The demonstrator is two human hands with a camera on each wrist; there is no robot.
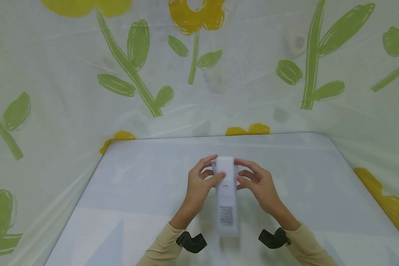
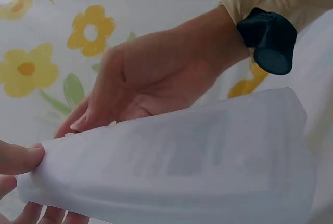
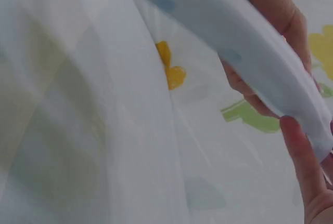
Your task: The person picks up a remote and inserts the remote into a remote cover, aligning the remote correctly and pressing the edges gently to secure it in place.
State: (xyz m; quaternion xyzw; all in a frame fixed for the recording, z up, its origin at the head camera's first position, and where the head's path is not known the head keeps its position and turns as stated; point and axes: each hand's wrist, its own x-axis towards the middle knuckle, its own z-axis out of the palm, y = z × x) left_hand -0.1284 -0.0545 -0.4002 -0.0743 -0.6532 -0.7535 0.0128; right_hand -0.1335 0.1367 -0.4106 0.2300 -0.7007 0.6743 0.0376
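Observation:
A long white plastic case (image 1: 227, 195) with rounded ends and a grey printed label (image 1: 226, 215) is held up over the table, its length pointing toward the body. My left hand (image 1: 199, 181) grips its far end from the left, thumb on the upper face and fingers around the side. On the opposite side, my right hand (image 1: 257, 183) holds the same end with bent fingers and thumb at the edge. In the left wrist view the case (image 2: 166, 167) looks semi-translucent, its label blurred. The right wrist view shows its narrow side (image 3: 244, 52).
Beneath the hands is a pale table (image 1: 136, 177) with faint bluish shapes. A white sheet printed with yellow flowers and green leaves (image 1: 246, 92) hangs behind it and at both sides. Dark wrist bands (image 1: 191, 242) sit over beige sleeves (image 1: 163, 245).

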